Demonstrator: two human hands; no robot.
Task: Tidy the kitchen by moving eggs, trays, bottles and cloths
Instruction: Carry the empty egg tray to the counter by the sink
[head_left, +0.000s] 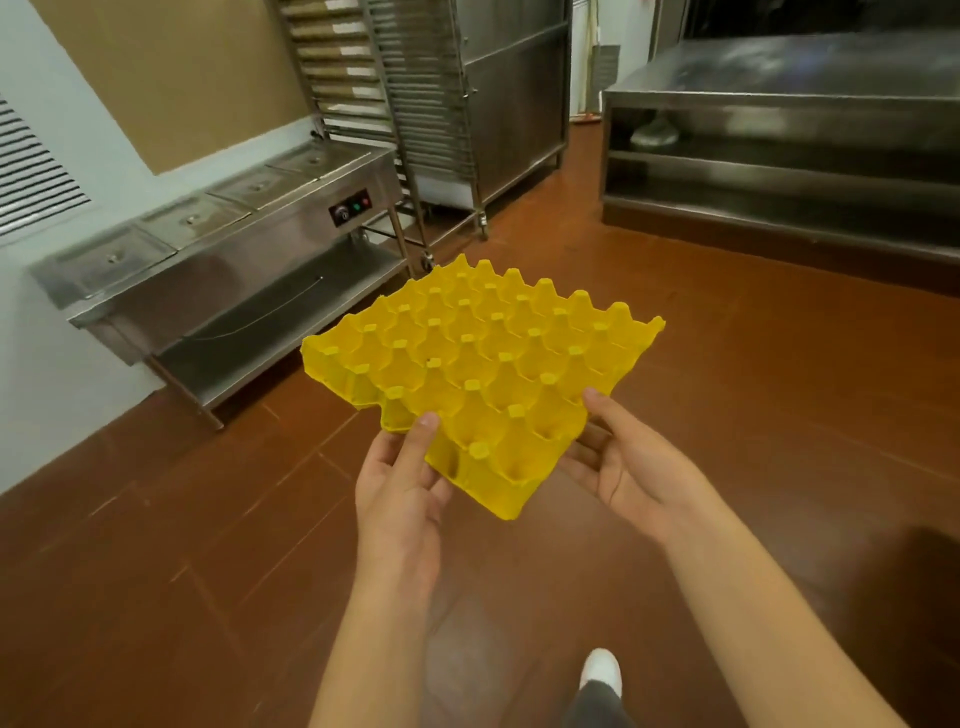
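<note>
I see the brown tiled floor (727, 415) filling most of the view, a steel tabletop (779, 67) far right, a steel food warmer (218, 244) against the left wall and a tray rack (415, 104) beyond it. Over the floor I hold a yellow egg tray (483, 364), cups up and bare, one corner pointing at me, tilted slightly. My left hand (400, 493) and right hand (634, 467) each pinch a near edge, thumb on top, fingers beneath.
</note>
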